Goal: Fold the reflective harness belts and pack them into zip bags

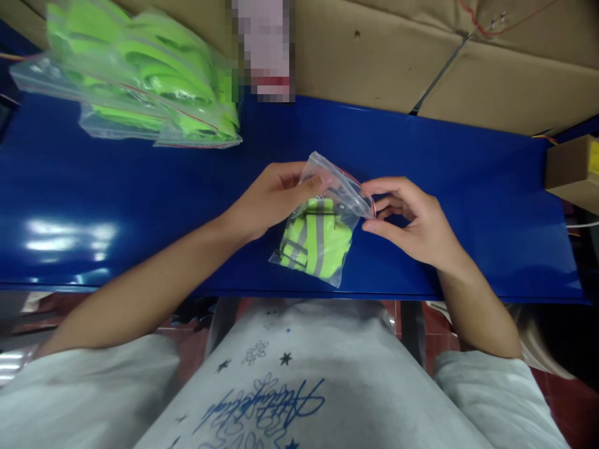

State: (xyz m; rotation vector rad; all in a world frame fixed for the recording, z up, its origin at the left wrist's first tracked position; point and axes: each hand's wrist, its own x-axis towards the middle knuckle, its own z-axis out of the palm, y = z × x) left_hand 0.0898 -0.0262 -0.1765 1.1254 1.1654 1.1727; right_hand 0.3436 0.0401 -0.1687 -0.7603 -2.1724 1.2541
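Note:
A small clear zip-lock bag (340,246) holds a folded neon-yellow reflective strap (322,240) with grey stripes and a dark buckle. My left hand (276,196) grips the bag's upper left side, its thumb across the front and the other fingers partly hidden behind the plastic. At the right end of the red-lined zip mouth is my right hand (412,215), its thumb and fingertips curved around the bag's corner. The bag is tilted, just above or on the near part of the blue table (477,206); contact with the surface is unclear.
Larger clear bags full of neon-yellow straps (159,68) lie at the back left. Brown cardboard boxes (365,56) line the table's far edge, with a pixelated pinkish item (266,43) before them. A small carton (571,171) sits at the right.

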